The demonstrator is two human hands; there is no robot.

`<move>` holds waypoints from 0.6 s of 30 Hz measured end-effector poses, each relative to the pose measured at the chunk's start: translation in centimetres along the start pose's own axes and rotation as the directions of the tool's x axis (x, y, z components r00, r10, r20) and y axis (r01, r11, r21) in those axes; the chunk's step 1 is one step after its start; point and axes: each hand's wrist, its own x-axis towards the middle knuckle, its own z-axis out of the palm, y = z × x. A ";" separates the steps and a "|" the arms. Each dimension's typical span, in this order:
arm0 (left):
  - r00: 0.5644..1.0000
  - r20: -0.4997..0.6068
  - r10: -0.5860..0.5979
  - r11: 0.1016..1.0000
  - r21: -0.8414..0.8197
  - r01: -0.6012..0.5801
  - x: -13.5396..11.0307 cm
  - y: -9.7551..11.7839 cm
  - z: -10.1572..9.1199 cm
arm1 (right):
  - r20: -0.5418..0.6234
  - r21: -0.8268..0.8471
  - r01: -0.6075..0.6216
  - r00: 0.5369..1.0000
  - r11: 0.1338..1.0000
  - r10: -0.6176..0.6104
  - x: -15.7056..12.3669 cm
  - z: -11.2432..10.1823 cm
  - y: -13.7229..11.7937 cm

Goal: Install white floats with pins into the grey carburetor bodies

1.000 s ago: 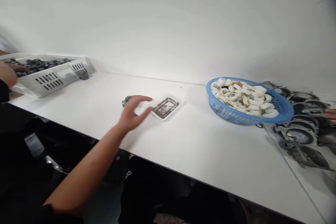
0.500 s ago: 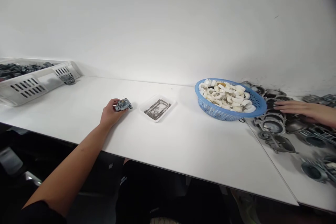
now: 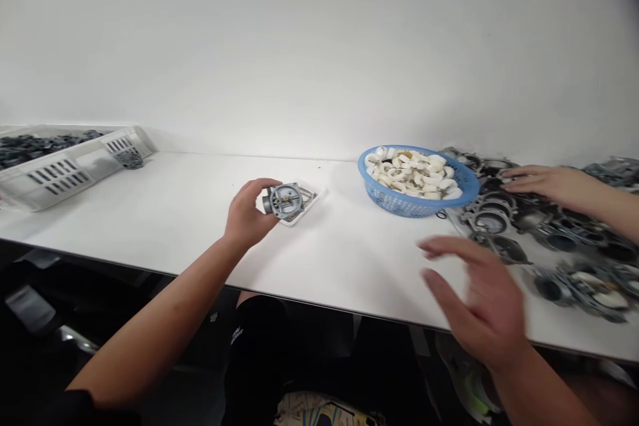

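Observation:
My left hand point(image 3: 246, 214) is shut on a grey die-cast carburetor body point(image 3: 287, 201), holding it just above a small white tray point(image 3: 299, 221). The body hides most of the tray and the thin metal pins point(image 3: 310, 196) lying in it. My right hand point(image 3: 474, 299) is blurred by motion above the table's front right, with fingers apart and nothing in them. The nearest things to it are several metal castings point(image 3: 504, 246).
A blue plastic basket point(image 3: 394, 203) holds white rings point(image 3: 412, 173). A co-worker's hand point(image 3: 549, 185) rests on the castings at right. A white slotted crate point(image 3: 64, 176) of dark parts stands at far left on the white table point(image 3: 164, 213).
My left hand has carried the carburetor body rightward from beside the tray to above it. My right hand has come into view at lower right. The view has turned slightly rightward.

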 end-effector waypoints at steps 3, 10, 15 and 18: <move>0.981 0.188 -0.043 0.995 -0.079 0.059 0.0 4.5 2.6 | 0.156 0.060 0.006 0.988 0.998 -0.015 1.0 1.3 0.2; 0.850 0.499 -0.171 0.947 -0.155 0.281 -0.6 7.3 10.3 | 0.490 0.094 -0.072 0.871 0.993 0.017 4.6 5.0 4.8; 0.812 0.519 -0.266 0.960 0.069 0.271 -0.8 6.7 12.6 | 0.573 0.034 -0.257 0.797 0.966 0.191 5.0 5.0 6.6; 0.809 0.547 -0.215 0.976 0.145 0.162 -1.1 6.7 12.8 | 0.595 0.094 -0.286 0.784 0.954 0.177 4.7 5.5 7.2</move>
